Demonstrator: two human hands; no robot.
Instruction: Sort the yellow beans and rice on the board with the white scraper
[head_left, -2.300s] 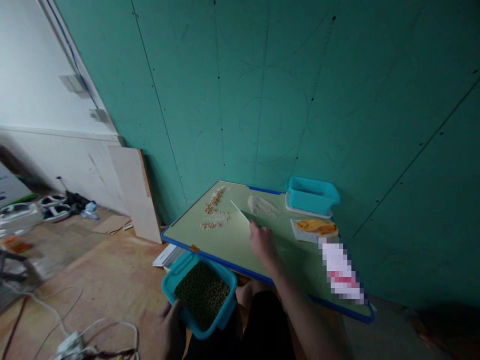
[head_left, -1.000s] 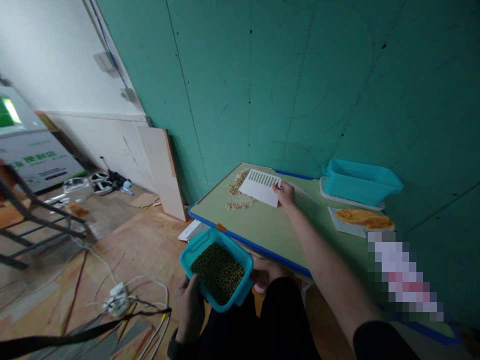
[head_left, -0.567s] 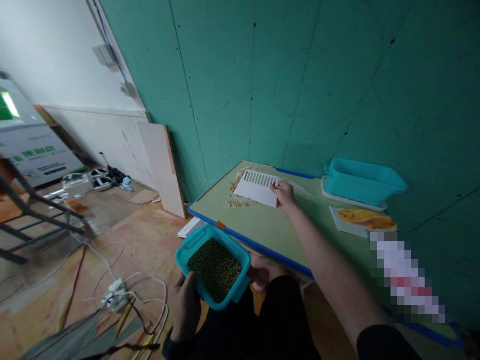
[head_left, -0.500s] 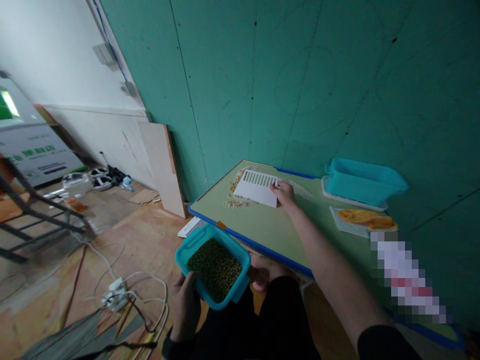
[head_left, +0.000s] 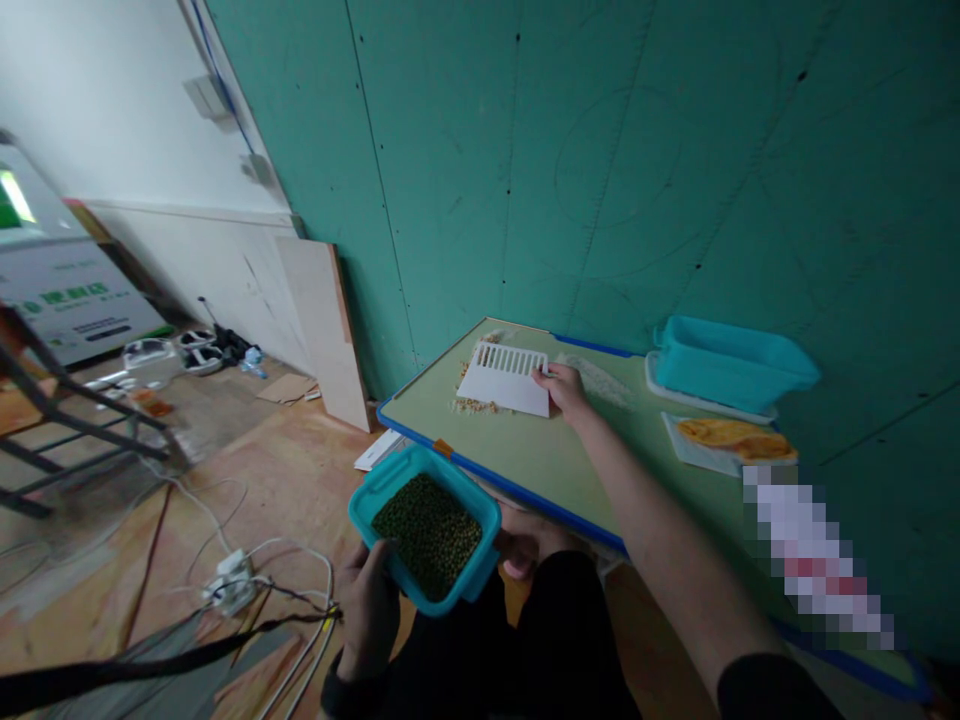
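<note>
In the head view my left hand grips the near-left rim of a teal plastic box, held below the table's front edge. Dark green beans, some paler than others, fill much of it. My right hand pinches the right side of a flat white scraper with a row of slots. The scraper lies low over the tabletop, partly covering spilled yellowish grains. To the right of the hand is a patch of whitish fine grains.
At the table's right stand a larger teal container on a white lid and a yellow cloth-like item on a white tray. A green wall rises behind. Cables and a power strip lie on the floor at left.
My right hand has drawn the scraper slightly left over the grains. The teal box stays almost in place in my left hand. A dark strap has come into view at lower left.
</note>
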